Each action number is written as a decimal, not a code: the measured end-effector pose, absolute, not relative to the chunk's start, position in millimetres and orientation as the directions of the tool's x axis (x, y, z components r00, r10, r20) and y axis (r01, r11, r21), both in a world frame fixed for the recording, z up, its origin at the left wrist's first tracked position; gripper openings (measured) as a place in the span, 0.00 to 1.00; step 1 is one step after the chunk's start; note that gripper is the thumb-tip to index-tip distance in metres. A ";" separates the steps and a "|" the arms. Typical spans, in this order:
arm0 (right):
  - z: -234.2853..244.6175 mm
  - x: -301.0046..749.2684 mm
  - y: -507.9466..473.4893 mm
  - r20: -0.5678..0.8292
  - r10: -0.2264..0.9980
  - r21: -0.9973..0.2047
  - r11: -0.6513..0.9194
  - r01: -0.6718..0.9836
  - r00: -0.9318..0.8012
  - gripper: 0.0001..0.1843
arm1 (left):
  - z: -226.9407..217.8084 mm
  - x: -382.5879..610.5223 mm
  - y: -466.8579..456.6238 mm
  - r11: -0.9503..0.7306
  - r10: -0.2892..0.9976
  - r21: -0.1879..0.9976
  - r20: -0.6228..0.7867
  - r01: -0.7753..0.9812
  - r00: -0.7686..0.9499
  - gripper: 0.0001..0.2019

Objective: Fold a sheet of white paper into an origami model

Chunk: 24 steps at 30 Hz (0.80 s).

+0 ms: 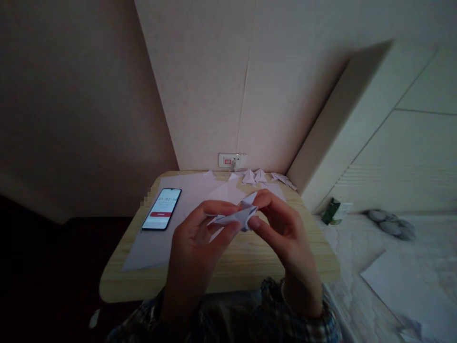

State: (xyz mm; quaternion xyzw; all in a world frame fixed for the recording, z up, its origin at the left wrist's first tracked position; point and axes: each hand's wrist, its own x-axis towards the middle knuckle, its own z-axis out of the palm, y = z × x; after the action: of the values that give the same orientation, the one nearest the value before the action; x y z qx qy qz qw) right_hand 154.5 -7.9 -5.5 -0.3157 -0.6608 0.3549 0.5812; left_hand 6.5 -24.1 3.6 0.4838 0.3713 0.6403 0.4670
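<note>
A small piece of folded white paper (235,216), with several pointed flaps, is held up above the table. My left hand (200,233) pinches its left side between thumb and fingers. On the other side, my right hand (282,228) grips the paper's right end between thumb and index finger. Parts of the paper are hidden behind my fingers. Beneath my hands lie white paper sheets (193,190) on the light wooden table (135,281).
A lit phone (162,209) lies on the sheets at left. Finished-looking folded paper shapes (255,176) line the table's back edge near a wall socket (232,160). At right, a bed (342,247) holds a green box (331,211), a grey object (391,225) and a large sheet (407,286).
</note>
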 end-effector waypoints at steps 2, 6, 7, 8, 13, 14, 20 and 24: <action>-4.9 154.6 -8.6 0.550 0.825 -0.829 0.558 0.036 -0.128 0.07 | 4.5 5.4 -23.8 -0.280 0.960 0.932 0.269 -0.231 -0.079 0.07; -4.6 155.3 -8.9 0.550 0.826 -0.822 0.562 0.093 -0.126 0.04 | 6.2 1.4 -23.2 -0.261 0.965 0.943 0.257 -0.207 -0.046 0.07; -4.6 155.5 -8.8 0.539 0.834 -0.829 0.550 0.098 -0.119 0.04 | 6.3 0.5 -23.3 -0.243 0.970 0.949 0.239 -0.203 -0.044 0.08; -4.5 155.7 -8.8 0.523 0.845 -0.840 0.533 0.099 -0.109 0.04 | 6.4 -0.4 -23.4 -0.227 0.974 0.952 0.222 -0.203 -0.045 0.10; -2.7 154.4 -8.0 0.455 0.887 -0.887 0.459 0.053 -0.084 0.06 | 5.3 -2.4 -23.9 -0.264 0.964 0.950 0.255 -0.167 -0.073 0.14; -2.6 153.6 -7.7 0.447 0.890 -0.892 0.451 0.034 -0.084 0.06 | 5.3 -2.3 -23.8 -0.275 0.961 0.950 0.267 -0.148 -0.074 0.12; -5.5 150.2 -8.7 0.529 0.849 -0.848 0.528 -0.039 -0.013 0.10 | 6.9 -0.3 -24.2 -0.254 0.965 0.960 0.243 -0.116 -0.100 0.06; -3.4 150.8 -17.5 0.624 0.780 -0.766 0.620 0.168 -0.035 0.13 | 6.1 0.8 -23.8 -0.266 0.959 0.950 0.243 -0.165 -0.149 0.05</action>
State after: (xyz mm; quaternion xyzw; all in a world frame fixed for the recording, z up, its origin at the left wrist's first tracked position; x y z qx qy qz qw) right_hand 150.8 -17.5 -3.4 -0.3525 -0.6725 0.2559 0.5984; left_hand 0.8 -23.8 6.1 0.4795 0.4137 0.6350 0.4424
